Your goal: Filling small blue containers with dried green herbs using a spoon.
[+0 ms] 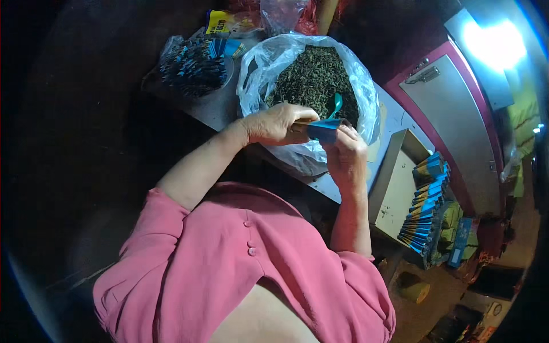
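Both my left hand [281,124] and my right hand [346,143] grip a small blue and brown packet [324,129], one at each end. They hold it over the near rim of a clear plastic bag [364,92]. Dried, crumbled dark green leaves [309,77] fill the bag. A green plastic spoon [337,105] stands in the leaves just beyond the packet. Whether the packet has anything inside cannot be seen.
A heap of blue packets [193,66] lies at the table's far left. Right of the table [388,118], a cardboard box [392,188] holds a row of similar packets [424,206]. A white door [459,124] with a pink frame stands beyond. Bagged items sit behind the leaves.
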